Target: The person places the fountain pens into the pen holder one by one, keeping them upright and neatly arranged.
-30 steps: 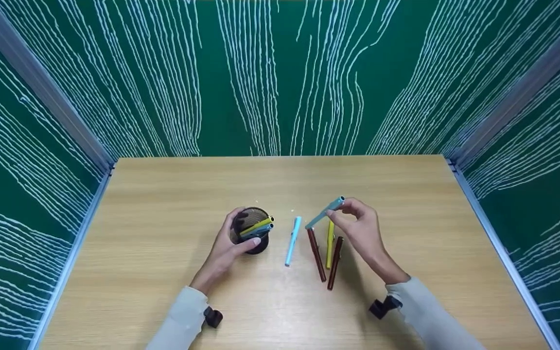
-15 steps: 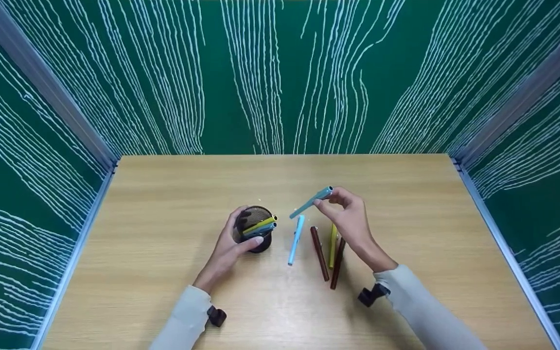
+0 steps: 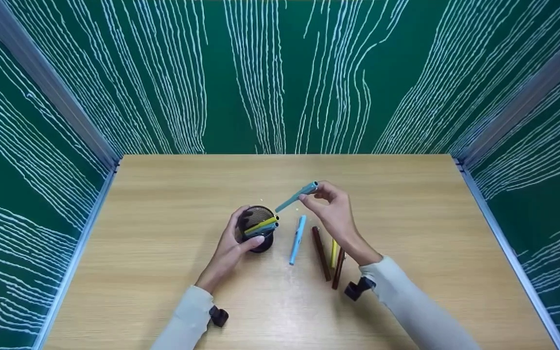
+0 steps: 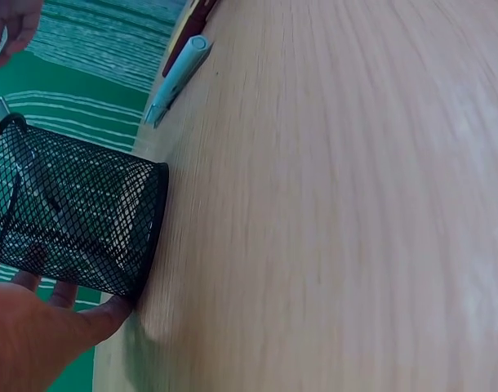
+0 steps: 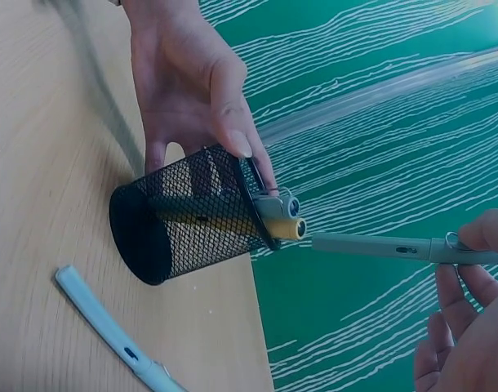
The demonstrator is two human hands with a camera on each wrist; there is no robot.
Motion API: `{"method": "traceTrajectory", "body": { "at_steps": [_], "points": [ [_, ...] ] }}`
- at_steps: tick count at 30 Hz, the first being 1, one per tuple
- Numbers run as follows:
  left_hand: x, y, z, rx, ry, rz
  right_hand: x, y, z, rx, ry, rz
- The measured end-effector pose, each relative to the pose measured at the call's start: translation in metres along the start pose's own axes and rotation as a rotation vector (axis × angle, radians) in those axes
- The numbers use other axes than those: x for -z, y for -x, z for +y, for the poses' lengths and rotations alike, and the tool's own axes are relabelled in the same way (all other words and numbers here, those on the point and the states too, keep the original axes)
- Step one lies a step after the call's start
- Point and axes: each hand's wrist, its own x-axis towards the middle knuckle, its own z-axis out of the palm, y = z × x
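Note:
A black mesh pen cup stands on the table, and my left hand grips it round its side. Inside it lean a yellow pen and a blue pen, their ends sticking out past the rim. My right hand pinches a teal-blue pen by its upper part. That pen slants down to the left, its lower end just outside the cup's rim. In the right wrist view a small gap shows between that end and the yellow pen.
On the table right of the cup lie a light blue pen, two dark red pens and a yellow pen, partly covered by the right hand. Green walls with white wavy lines enclose the table's back and sides.
My right hand has carried the teal-blue pen leftward and slightly away from me, from above the dark red pens to the cup's rim. My left hand stays on the cup.

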Motion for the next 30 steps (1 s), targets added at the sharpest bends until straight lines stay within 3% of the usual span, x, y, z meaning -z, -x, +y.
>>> {"method": "traceTrajectory", "body": {
  "at_steps": [6,13,21,30],
  "points": [
    [0.001,-0.002,-0.001,0.004,-0.048,-0.006,-0.007,0.0,0.002,-0.03,-0.018,-0.018],
    [0.003,-0.001,0.0,0.019,-0.03,-0.002,-0.018,0.004,0.008,-0.083,-0.002,-0.041],
    [0.002,-0.002,0.0,0.016,0.001,-0.016,-0.03,0.003,0.017,-0.069,-0.008,-0.09],
    [0.002,0.0,-0.002,0.032,-0.006,-0.017,-0.042,0.008,0.027,-0.108,0.004,-0.119]
  ]
}}
